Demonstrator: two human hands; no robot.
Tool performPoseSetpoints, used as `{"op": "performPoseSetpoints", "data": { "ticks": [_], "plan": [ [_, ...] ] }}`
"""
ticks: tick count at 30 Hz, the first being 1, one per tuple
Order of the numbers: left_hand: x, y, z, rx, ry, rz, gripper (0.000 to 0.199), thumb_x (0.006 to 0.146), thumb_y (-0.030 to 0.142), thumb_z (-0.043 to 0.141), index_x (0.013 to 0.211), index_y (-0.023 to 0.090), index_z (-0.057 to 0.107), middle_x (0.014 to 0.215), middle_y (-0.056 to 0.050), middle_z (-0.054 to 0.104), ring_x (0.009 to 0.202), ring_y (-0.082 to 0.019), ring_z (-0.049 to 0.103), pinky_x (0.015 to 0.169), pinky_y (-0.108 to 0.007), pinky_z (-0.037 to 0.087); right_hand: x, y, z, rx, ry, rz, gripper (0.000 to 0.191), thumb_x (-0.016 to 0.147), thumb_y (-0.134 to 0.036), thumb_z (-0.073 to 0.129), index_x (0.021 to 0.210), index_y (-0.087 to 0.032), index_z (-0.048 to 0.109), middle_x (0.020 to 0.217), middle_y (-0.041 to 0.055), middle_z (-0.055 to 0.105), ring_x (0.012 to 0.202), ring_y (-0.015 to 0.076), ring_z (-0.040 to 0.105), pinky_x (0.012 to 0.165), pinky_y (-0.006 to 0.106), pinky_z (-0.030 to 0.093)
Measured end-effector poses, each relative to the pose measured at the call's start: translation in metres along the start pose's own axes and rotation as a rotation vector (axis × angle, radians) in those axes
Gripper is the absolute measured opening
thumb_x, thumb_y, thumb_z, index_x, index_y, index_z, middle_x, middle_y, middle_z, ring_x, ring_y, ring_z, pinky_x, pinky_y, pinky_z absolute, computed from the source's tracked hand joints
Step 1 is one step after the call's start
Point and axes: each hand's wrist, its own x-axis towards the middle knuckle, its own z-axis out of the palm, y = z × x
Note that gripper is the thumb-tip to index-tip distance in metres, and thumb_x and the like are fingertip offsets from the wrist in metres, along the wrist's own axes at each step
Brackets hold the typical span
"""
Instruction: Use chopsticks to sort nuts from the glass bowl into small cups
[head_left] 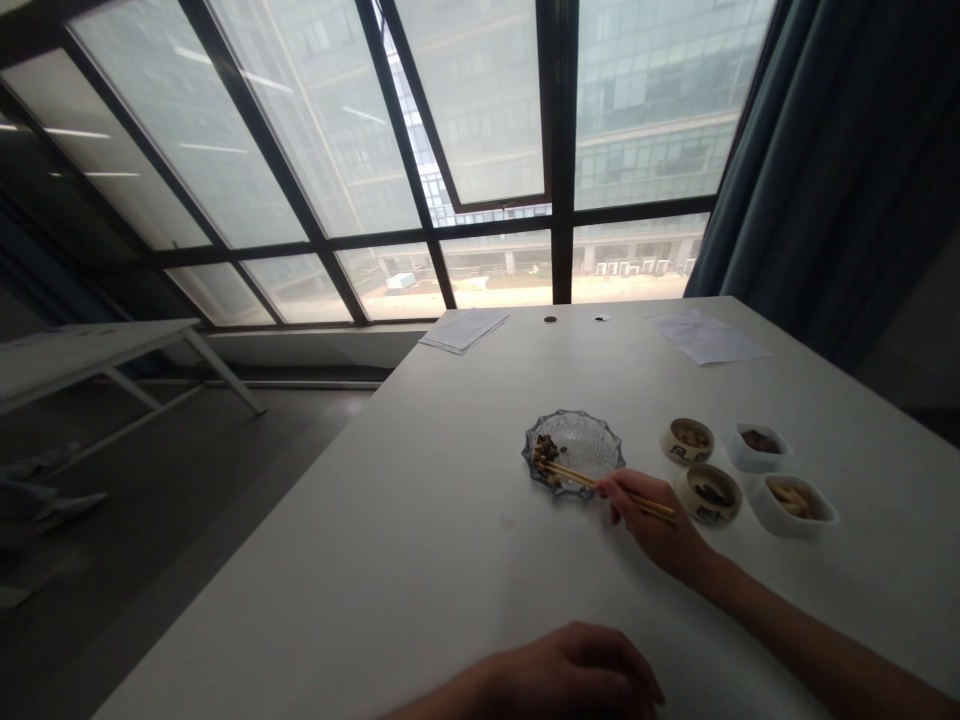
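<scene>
Pinching light, slippery wooden chopsticks (pixel 574 477) mid-shaft in my right fingers (pixel 626 490), tips at the brown morsels (pixel 545 455) in the glass dish (pixel 574 418); my left hand (pixel 562 675) curls emptily below the dish!

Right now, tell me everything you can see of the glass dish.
The glass dish is small, clear and cut-patterned, with a scalloped, bluish rim. It lies flat on the white table. A heap of brown food sits on its left side, and wooden chopsticks held in the right hand reach over it to the food.
</scene>
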Motion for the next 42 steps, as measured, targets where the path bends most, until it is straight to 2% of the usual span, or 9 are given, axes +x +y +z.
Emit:
{"op": "performPoseSetpoints", "data": {
  "ticks": [3, 9, 15, 20, 24, 28, 32, 36, 42],
  "plan": [
    [0.000, -0.001, -0.001, -0.004, -0.002, 0.001, 0.045, 0.077, 0.048, 0.083, 0.105, 0.014, 0.075, 0.089, -0.009, 0.072, 0.079, -0.016, 0.066, 0.079, -0.028, 0.048, -0.002, 0.000, -0.001, -0.002, 0.011, 0.020, 0.038, 0.102, -0.046, 0.048, 0.088, -0.019, 0.069, 0.066, 0.0008, 0.061, 0.061, 0.0161, 0.056, 0.057, 0.027, 0.044],
    [-0.001, -0.003, -0.003, 0.004, -0.002, -0.002, 0.039, 0.080, 0.042, 0.081, 0.106, 0.013, 0.075, 0.089, -0.010, 0.073, 0.079, -0.017, 0.067, 0.079, -0.029, 0.049, -0.006, -0.006, -0.008, -0.027, 0.027, -0.002, 0.039, 0.102, -0.046, 0.047, 0.084, -0.019, 0.068, 0.066, 0.0005, 0.061, 0.062, 0.0162, 0.058, 0.061, 0.028, 0.045],
    [0.001, -0.002, -0.001, 0.007, -0.003, 0.008, 0.040, 0.080, 0.044, 0.081, 0.104, 0.013, 0.074, 0.086, -0.010, 0.073, 0.074, -0.016, 0.067, 0.075, -0.028, 0.049, -0.022, -0.020, -0.033, -0.091, 0.072, -0.023, 0.035, 0.102, -0.045, 0.048, 0.088, -0.021, 0.070, 0.068, 0.0009, 0.063, 0.061, 0.0161, 0.059, 0.059, 0.028, 0.047],
    [0.003, -0.002, -0.003, -0.008, -0.040, 0.016, 0.045, 0.079, 0.047, 0.081, 0.105, 0.012, 0.072, 0.086, -0.011, 0.072, 0.076, -0.018, 0.068, 0.078, -0.032, 0.050, -0.061, -0.017, -0.074, -0.221, 0.218, 0.052, 0.032, 0.100, -0.046, 0.050, 0.092, -0.024, 0.072, 0.070, 0.0027, 0.067, 0.061, 0.0187, 0.062, 0.057, 0.029, 0.050],
    [0.003, -0.002, -0.003, -0.036, -0.065, 0.025, 0.047, 0.079, 0.047, 0.081, 0.107, 0.010, 0.072, 0.088, -0.013, 0.072, 0.076, -0.019, 0.069, 0.076, -0.032, 0.051, -0.102, -0.012, -0.108, -0.317, 0.401, 0.168, 0.030, 0.097, -0.049, 0.054, 0.096, -0.026, 0.074, 0.072, 0.0026, 0.069, 0.057, 0.0182, 0.062, 0.053, 0.029, 0.051],
    [0.003, -0.002, -0.002, -0.060, -0.075, 0.036, 0.046, 0.080, 0.046, 0.080, 0.107, 0.010, 0.071, 0.089, -0.013, 0.072, 0.074, -0.019, 0.070, 0.074, -0.032, 0.053, -0.133, -0.009, -0.126, -0.352, 0.490, 0.259, 0.033, 0.094, -0.054, 0.055, 0.097, -0.027, 0.073, 0.074, 0.0029, 0.070, 0.056, 0.0187, 0.062, 0.051, 0.029, 0.053],
    [0.003, -0.002, -0.001, -0.073, -0.075, 0.041, 0.045, 0.081, 0.044, 0.080, 0.108, 0.010, 0.069, 0.088, -0.013, 0.071, 0.075, -0.021, 0.071, 0.072, -0.032, 0.054, -0.147, -0.005, -0.130, -0.350, 0.529, 0.291, 0.034, 0.093, -0.055, 0.055, 0.097, -0.027, 0.073, 0.073, 0.0030, 0.070, 0.055, 0.0192, 0.062, 0.051, 0.030, 0.053],
    [0.003, -0.001, -0.001, -0.075, -0.072, 0.039, 0.043, 0.083, 0.041, 0.079, 0.109, 0.009, 0.069, 0.090, -0.014, 0.071, 0.077, -0.022, 0.072, 0.072, -0.033, 0.054, -0.143, -0.009, -0.126, -0.318, 0.514, 0.254, 0.032, 0.095, -0.052, 0.054, 0.096, -0.026, 0.073, 0.072, 0.0028, 0.069, 0.056, 0.0183, 0.061, 0.052, 0.028, 0.052],
    [0.002, 0.001, 0.001, -0.072, -0.065, 0.034, 0.039, 0.084, 0.039, 0.078, 0.108, 0.009, 0.069, 0.090, -0.014, 0.072, 0.076, -0.021, 0.072, 0.070, -0.031, 0.054, -0.108, -0.018, -0.100, -0.249, 0.266, 0.141, 0.032, 0.100, -0.045, 0.050, 0.088, -0.023, 0.070, 0.070, 0.0011, 0.066, 0.063, 0.0173, 0.063, 0.061, 0.028, 0.050]
  ]
}}
